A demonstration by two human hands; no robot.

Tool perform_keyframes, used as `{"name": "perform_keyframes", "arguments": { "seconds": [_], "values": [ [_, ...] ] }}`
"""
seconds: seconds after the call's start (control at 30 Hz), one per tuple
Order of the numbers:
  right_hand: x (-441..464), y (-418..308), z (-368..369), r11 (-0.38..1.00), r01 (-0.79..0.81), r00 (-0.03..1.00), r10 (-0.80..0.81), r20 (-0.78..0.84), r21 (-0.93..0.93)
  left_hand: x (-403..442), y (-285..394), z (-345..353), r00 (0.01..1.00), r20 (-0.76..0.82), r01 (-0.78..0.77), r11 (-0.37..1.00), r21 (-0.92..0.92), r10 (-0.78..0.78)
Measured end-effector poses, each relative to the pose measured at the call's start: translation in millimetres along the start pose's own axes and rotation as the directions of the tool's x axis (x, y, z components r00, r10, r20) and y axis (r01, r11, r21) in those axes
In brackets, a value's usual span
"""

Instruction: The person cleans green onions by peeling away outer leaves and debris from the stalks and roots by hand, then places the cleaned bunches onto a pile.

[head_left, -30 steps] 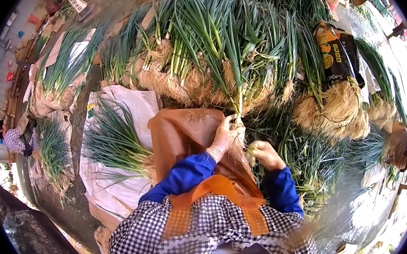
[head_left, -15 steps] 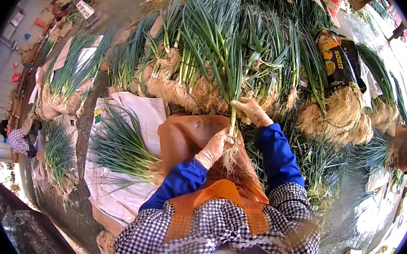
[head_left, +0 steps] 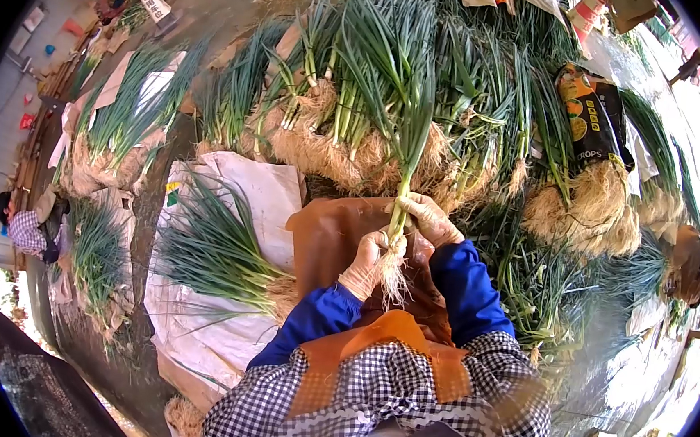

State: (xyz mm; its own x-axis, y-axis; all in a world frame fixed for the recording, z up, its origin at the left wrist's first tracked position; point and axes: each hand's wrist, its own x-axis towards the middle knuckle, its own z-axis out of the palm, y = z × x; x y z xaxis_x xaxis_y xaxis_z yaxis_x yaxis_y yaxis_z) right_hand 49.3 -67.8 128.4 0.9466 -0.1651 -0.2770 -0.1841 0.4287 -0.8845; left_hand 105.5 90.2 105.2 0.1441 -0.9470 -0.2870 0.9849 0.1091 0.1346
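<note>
Over my lap I hold a green onion (head_left: 407, 165) upright, its leaves pointing away from me and its pale roots hanging toward me. My left hand (head_left: 363, 266) is closed round the base of the stalk, just above the roots. Slightly higher, my right hand (head_left: 430, 220) pinches the pale stem from the right. Whether it is one stalk or a few together, I cannot tell. Below both hands lies a brown apron (head_left: 328, 232) across my knees. To the left, a pile of green onions (head_left: 228, 258) rests on a white sack (head_left: 194, 321).
A long row of green onions (head_left: 349, 120) with tangled roots lies ahead. A black printed bag (head_left: 592, 114) covers part of a bundle at right. Loose leaves (head_left: 533, 290) litter the ground on my right. Another person (head_left: 28, 234) sits at far left beside more green onions (head_left: 97, 248).
My right hand has slid down the stem toward the roots, closer to my left hand. My left hand has moved slightly down and left. The view has shifted a little.
</note>
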Motion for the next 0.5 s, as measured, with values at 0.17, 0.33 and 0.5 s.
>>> {"name": "perform_keyframes", "arguments": {
  "seconds": [0.17,0.33,0.5],
  "values": [
    [-10,-11,40,0.983,0.108,0.957,-0.063,-0.283,0.146,-10,9,14,0.949,-0.238,-0.152,0.961,0.231,0.207],
    [-22,-3,0,0.937,0.350,0.720,-0.270,-0.639,-0.002,-14,26,-13,0.866,-0.180,-0.405,0.866,0.291,0.466],
    [-30,-27,18,0.978,-0.044,0.878,-0.059,-0.475,-0.204,-13,29,-22,0.948,-0.092,-0.239,0.871,0.430,0.305]
  ]
}}
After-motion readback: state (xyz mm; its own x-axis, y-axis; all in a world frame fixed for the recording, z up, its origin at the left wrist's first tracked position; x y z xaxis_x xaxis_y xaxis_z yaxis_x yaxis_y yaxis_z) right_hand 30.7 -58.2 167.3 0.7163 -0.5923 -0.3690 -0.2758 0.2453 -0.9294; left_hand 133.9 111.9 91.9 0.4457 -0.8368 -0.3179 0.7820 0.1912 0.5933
